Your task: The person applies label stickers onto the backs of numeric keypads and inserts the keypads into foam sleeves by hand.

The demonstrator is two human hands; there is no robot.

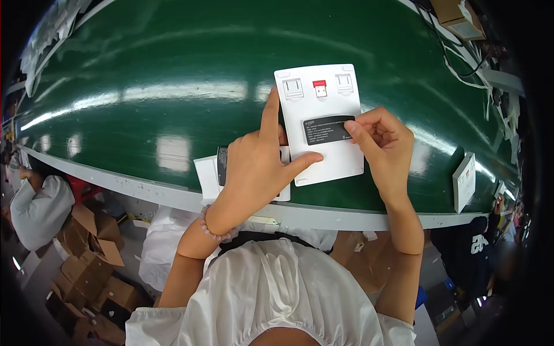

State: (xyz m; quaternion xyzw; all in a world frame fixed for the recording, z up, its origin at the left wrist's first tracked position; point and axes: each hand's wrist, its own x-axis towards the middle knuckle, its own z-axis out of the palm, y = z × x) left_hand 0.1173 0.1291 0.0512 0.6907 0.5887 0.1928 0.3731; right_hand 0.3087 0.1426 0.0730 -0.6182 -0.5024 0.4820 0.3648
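Over the green bench, a white flat device (316, 167) is tilted up with its underside facing me. A red-tipped USB receiver (319, 88) sits in a slot near its top, between two fold-out feet. My left hand (254, 161) grips the device by its left edge, thumb on the face and index finger stretched along the side. A black printed label (324, 130) lies against the middle of the face, slightly tilted. My right hand (384, 141) pinches its right end. Partly hidden behind my left hand are a white piece (206, 176) and another black label (221, 164).
Another white device (464, 181) stands on edge at the bench's right. A light metal rail (133, 183) runs along the near edge. Cardboard boxes (95, 230) fill the floor at left. A carton (459, 20) and cables are at the far right. Other people sit at both sides.
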